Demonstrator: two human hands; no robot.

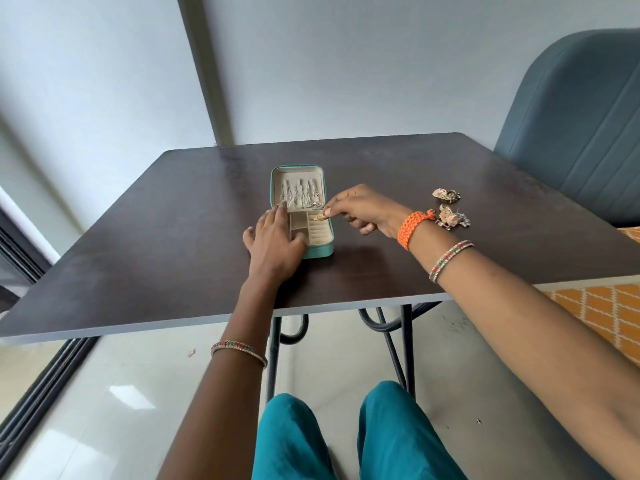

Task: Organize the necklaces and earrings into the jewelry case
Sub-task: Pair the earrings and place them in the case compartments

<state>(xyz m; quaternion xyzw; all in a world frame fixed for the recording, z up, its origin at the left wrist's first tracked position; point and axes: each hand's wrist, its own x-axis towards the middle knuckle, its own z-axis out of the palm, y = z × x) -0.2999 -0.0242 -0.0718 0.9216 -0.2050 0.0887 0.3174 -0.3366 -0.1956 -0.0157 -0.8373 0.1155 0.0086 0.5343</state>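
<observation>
While pinched in right grip (349,207), earring (321,216), over case (320,249)

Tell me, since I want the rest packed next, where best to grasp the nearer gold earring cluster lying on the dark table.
Probably pinch the nearer gold earring cluster from above at its raised, domed gold body, not the thin dangling bits at its right. It lies flat on the dark table, so there is little side purchase.

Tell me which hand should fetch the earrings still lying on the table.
Right. The loose earrings lie just beyond the right hand, near its wrist, once it drops the gold earring it holds. The left hand rests on the jewelry case, on its far side.
</observation>
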